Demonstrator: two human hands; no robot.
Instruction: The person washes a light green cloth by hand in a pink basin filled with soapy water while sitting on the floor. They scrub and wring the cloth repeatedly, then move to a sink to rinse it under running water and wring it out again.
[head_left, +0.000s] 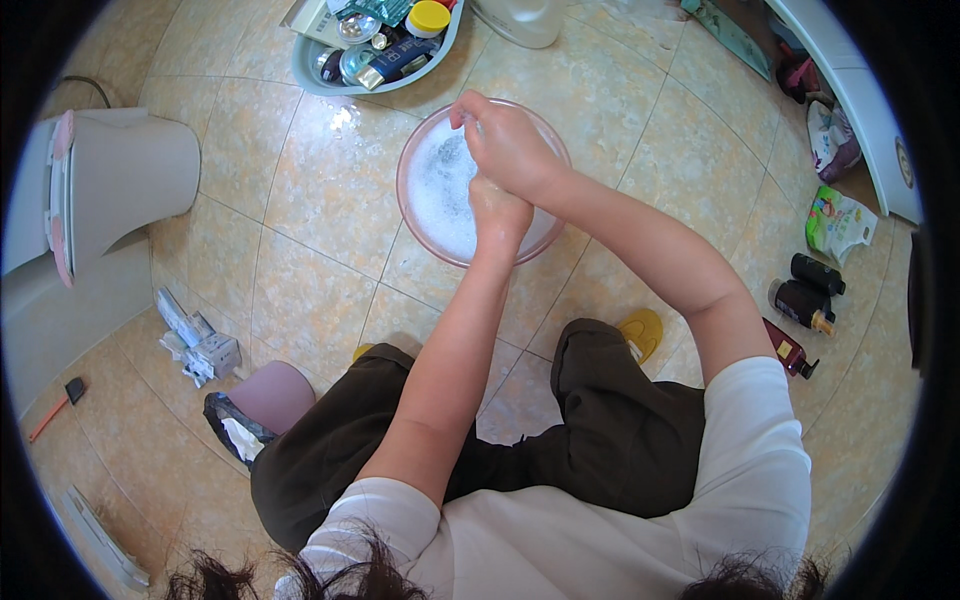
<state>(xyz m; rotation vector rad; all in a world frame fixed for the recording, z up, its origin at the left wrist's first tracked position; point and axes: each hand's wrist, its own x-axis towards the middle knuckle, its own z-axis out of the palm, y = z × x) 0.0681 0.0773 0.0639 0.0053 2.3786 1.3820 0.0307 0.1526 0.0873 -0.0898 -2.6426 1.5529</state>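
A round pink basin (402, 196) stands on the tiled floor before me, filled with water under white suds (439, 214). Both hands are together above its right half. My right hand (514, 146) is curled like a fist, its thumb side towards the far rim, with a little foam at the fingers. Just below it, my wet left hand (501, 210) is bent at the wrist, its fingers hidden from the camera. Whether anything is held between the two hands cannot be seen.
A blue-grey tub (304, 71) of bottles and jars sits beyond the basin, beside a translucent jug (525, 19). A toilet (142, 165) and a pink waste bin (277, 394) stand left. Dark bottles (802, 304) and a green-white pouch (836, 221) lie right.
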